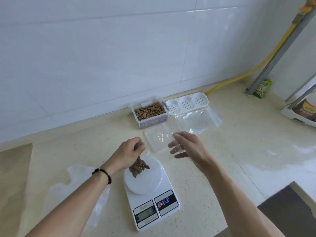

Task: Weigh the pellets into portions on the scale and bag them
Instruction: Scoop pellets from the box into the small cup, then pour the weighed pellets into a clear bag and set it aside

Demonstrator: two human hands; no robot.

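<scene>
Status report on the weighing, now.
Left hand pinching pellets over the scale. Right hand holding a clear bag. Tub behind, open. Nothing in the way.

Below the left hand sits a smooth white plastic scale on a speckled stone-like counter, with crinkly clear plastic bags and a clear plastic tub beyond the right hand, before glossy white tiles.
</scene>
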